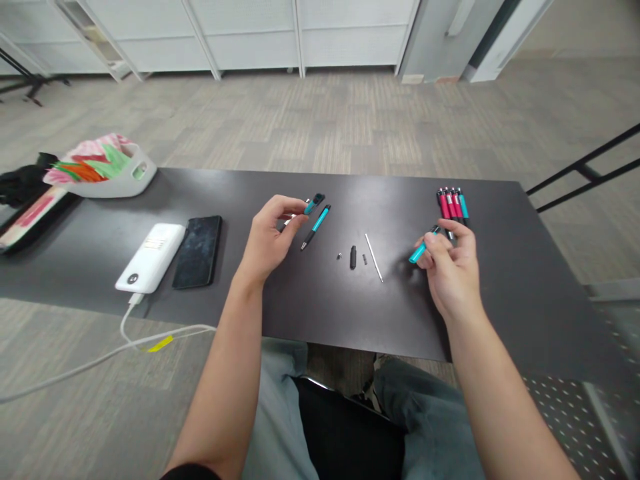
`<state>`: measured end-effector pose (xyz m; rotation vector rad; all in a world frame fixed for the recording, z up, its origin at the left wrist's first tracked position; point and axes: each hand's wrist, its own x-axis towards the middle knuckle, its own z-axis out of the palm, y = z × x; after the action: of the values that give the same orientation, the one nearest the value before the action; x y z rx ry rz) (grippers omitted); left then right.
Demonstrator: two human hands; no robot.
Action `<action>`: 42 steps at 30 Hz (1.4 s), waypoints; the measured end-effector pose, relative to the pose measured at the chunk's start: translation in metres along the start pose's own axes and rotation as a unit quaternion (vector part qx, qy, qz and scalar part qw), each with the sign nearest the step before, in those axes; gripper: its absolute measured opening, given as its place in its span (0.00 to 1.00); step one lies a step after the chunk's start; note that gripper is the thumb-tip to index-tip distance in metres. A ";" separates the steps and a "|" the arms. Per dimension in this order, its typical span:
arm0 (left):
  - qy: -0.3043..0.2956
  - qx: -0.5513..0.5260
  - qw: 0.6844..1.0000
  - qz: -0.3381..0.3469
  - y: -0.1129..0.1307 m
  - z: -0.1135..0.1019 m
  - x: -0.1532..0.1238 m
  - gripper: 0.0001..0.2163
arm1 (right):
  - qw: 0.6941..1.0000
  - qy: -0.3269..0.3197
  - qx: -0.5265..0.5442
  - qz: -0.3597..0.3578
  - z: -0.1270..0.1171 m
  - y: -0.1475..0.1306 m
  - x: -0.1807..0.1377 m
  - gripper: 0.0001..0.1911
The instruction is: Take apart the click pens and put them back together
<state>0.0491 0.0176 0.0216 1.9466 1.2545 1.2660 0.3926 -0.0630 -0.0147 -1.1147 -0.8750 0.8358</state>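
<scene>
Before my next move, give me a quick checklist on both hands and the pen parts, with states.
1. Left hand gripping a teal-and-black pen: ok, between thumb and fingers.
2. Right hand gripping the teal barrel: ok.
3. Refill, black grip and small spring lying separately on the table: ok.
4. Loose pen untouched: ok, near the left hand.
5. Pen row clear of the right hand: cannot tell, they overlap in view.
6. Barrel's inside empty: cannot tell.

Here lie one refill [374,258], one grip [353,257], one phone [198,252].
</scene>
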 end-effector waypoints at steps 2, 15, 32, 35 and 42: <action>0.000 -0.014 0.999 0.032 0.001 0.002 -0.001 0.04 | 1.000 -0.002 0.002 -0.008 0.000 0.002 0.000 0.26; 0.081 0.102 0.987 -0.099 0.006 -0.007 0.001 0.07 | 1.000 0.013 -0.019 -0.004 0.008 0.001 -0.007 0.23; 0.086 0.326 0.925 -0.174 -0.024 -0.025 -0.008 0.06 | 0.999 -0.007 -0.038 -0.022 0.005 0.013 -0.003 0.25; 0.021 0.311 0.941 -0.134 -0.006 -0.007 -0.008 0.08 | 0.998 -0.020 -0.042 -0.032 0.004 0.016 -0.002 0.25; -0.102 0.351 0.923 -0.116 0.022 0.030 -0.011 0.09 | 0.998 -0.010 -0.039 -0.042 0.006 0.014 -0.004 0.25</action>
<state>0.0832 0.0006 0.0207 2.2182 1.9320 0.4959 0.3840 -0.0606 -0.0273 -1.1327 -0.9710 0.7495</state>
